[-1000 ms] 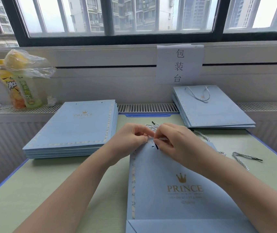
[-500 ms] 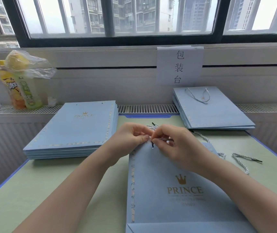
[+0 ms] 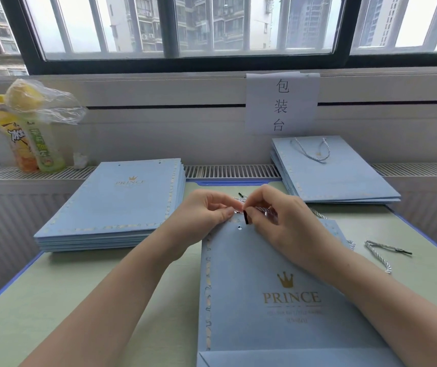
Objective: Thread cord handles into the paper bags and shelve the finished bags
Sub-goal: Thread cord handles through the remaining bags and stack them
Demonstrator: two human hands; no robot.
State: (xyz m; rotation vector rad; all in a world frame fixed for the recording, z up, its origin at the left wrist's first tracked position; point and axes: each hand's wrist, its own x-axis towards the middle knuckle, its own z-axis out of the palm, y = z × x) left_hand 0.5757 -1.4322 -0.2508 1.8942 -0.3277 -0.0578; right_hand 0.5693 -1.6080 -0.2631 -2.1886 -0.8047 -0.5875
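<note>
A flat light-blue paper bag lies on the table, a twisted cord's black tip just above its punched hole.

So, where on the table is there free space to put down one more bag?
The near-left table top is bare, bordered by the left stack, the left arm and the bag being threaded. A smaller bare patch lies near-right, below the loose cord. It is crowded at the bag's top edge, where both hands work, and around the right stack.

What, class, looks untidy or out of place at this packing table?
Little stands out. A loose cord handle lies alone on the table right of the bag being threaded. On the ledge, a crumpled plastic bag sits over two drink bottles, unrelated to the work.
</note>
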